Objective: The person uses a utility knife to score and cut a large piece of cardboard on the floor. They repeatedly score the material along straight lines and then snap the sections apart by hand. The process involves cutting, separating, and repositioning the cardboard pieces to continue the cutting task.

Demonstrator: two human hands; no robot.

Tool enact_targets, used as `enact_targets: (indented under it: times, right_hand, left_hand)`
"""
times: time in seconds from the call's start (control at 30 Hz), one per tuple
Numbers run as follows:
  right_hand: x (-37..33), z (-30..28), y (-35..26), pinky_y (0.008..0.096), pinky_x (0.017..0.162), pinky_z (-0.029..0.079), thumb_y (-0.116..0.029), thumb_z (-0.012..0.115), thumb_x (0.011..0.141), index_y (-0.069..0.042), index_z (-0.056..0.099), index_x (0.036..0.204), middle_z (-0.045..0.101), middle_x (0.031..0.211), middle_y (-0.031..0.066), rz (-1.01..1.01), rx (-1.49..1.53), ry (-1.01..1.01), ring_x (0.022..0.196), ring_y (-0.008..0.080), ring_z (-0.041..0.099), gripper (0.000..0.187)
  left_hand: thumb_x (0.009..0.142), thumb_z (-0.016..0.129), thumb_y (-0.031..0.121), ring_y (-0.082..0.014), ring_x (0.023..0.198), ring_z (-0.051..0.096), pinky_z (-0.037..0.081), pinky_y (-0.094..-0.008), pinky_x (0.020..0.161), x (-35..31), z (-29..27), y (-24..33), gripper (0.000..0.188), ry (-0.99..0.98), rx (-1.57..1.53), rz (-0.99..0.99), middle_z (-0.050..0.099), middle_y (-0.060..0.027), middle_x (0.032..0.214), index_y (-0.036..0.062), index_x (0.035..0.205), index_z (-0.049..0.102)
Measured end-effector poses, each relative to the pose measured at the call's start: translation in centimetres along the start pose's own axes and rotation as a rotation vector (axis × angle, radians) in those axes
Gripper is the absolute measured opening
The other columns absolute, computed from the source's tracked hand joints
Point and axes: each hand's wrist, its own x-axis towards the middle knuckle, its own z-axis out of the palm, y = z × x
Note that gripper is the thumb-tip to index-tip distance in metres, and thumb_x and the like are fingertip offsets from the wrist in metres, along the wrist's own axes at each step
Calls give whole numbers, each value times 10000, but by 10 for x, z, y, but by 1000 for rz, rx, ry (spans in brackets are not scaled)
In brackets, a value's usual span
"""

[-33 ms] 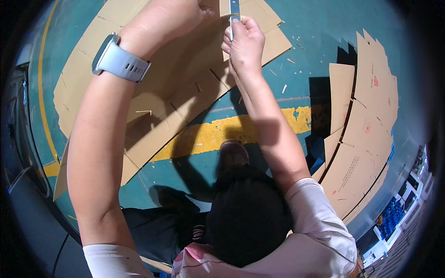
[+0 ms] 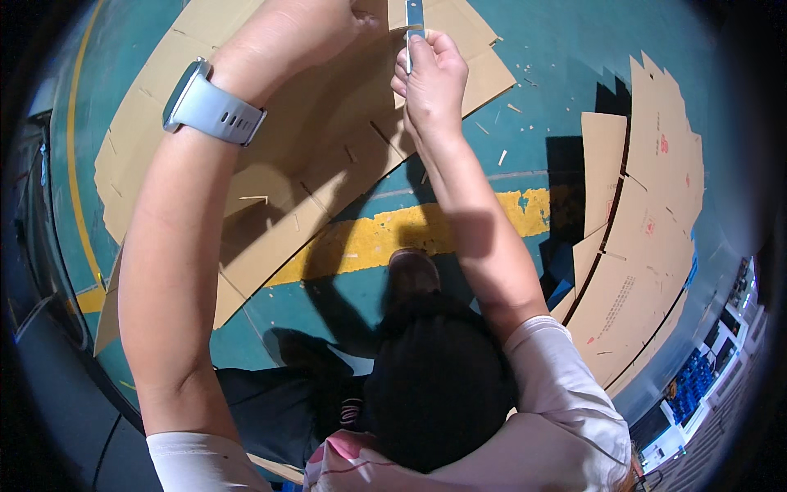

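Observation:
A large sheet of brown cardboard point(image 2: 320, 107) with slots cut in it lies across the floor under both hands. Near the top edge of the picture, my right hand point(image 2: 436, 82) is closed around a narrow, flat, grey metal strip point(image 2: 415, 16), with the thumb on top. The strip's far end runs out of view. My left hand point(image 2: 307, 25), to the left over the same cardboard, has its visible fingers curled in. The top edge cuts that hand off, and anything in it is hidden. A watch with a pale band point(image 2: 217, 113) is on my left wrist.
More slotted cardboard sheets point(image 2: 648, 221) with red print lie at the right. Small cardboard scraps point(image 2: 502, 157) litter the green floor point(image 2: 516, 107). A worn yellow stripe point(image 2: 361, 242) crosses it by my shoe point(image 2: 414, 271). Blue and white items point(image 2: 689, 385) stand at the far right.

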Motion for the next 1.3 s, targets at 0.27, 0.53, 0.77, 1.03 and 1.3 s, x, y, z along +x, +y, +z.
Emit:
enact_targets:
  times: [0.27,0.53,0.77,1.03,1.3]
  right_hand:
    - [-13,4,3,190,421,325,-113,500,969,-72,476,925,464,640,-37,10,0,5,508,34,415,65]
    - [-26,8,5,190,411,323,-112,489,972,-74,480,918,466,639,-38,25,15,10,500,26,406,67]
    - [-35,12,6,196,400,316,-109,494,969,-71,479,910,472,639,-32,44,-10,21,493,28,395,72]
    - [-38,8,3,192,415,310,-109,506,966,-71,478,923,470,647,-28,48,-1,6,501,31,391,63]
    - [-65,-14,-6,194,431,271,-84,497,972,-48,475,950,446,634,-59,-71,-248,-55,526,7,370,47]
  left_hand:
    - [798,678,173,-382,713,653,511,-413,628,7,3,-6,216,-6,-17,11,638,-265,796,-38,845,684]
    - [788,691,185,-369,702,658,512,-405,629,7,6,-7,224,11,-47,17,643,-260,790,-32,843,689]
    - [794,671,156,-353,670,655,503,-392,603,7,6,-11,192,-7,-73,24,637,-262,770,-33,821,684]
    - [790,684,171,-348,664,656,502,-392,600,7,6,-9,208,2,-72,47,637,-256,761,-36,805,682]
    - [799,709,226,-374,668,638,500,-419,616,3,8,-10,264,60,93,41,635,-255,750,-36,795,677]
